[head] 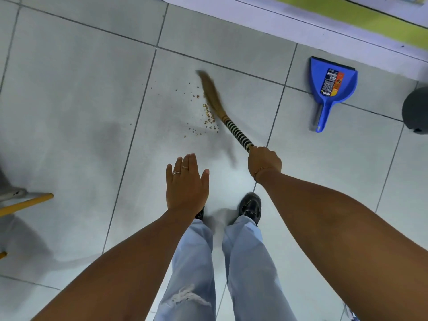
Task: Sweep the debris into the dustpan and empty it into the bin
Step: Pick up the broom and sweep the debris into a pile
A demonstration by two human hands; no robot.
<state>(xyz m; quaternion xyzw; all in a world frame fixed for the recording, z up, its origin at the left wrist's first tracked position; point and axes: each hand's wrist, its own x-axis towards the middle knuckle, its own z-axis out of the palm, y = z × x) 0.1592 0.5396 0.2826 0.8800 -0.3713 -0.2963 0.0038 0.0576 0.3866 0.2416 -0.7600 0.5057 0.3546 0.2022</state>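
My right hand [264, 162] grips the striped handle of a straw hand broom [212, 93], whose blurred bristles lie on the grey tile floor. Small brown debris [208, 117] is scattered just left of the bristles. A blue dustpan [331, 85] with a label lies flat on the floor to the right, handle toward me, apart from the broom. My left hand [186, 184] hovers flat with fingers spread, holding nothing, above my left shoe. A dark round bin [415, 111] shows partly at the right edge.
My two legs in light jeans and black shoes [250, 208] stand below the debris. A yellow stick [25, 203] and a grey object jut in from the left edge. A wall base with a green stripe [361, 18] runs along the top right.
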